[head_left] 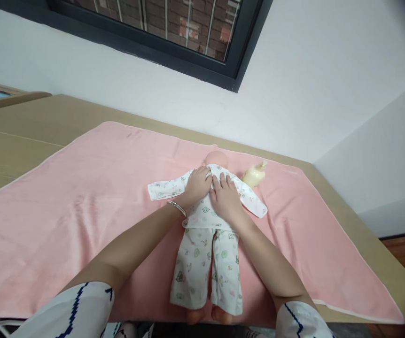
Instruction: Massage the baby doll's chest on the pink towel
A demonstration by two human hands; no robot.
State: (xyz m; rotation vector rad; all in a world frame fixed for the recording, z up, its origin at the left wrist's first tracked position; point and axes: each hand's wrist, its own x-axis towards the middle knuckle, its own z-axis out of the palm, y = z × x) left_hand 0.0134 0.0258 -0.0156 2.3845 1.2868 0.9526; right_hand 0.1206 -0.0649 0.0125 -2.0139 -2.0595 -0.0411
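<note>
Mostly in patterned white, the doll (204, 218)

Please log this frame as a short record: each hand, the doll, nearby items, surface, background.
Left hand: open, palm down on the shirt; bracelet at the wrist
Right hand: open, palm down on the shirt, beside the left
Doll: lying flat, sleeves spread, printed trousers; face not visible
Nearby: pale yellow bottle by the right-hand sleeve
Surface: pink blanket on a wooden table
Background: dark-framed window

Bottle (254, 176) on pink blanket (75, 188); dark-framed window (177, 28) above.
</note>
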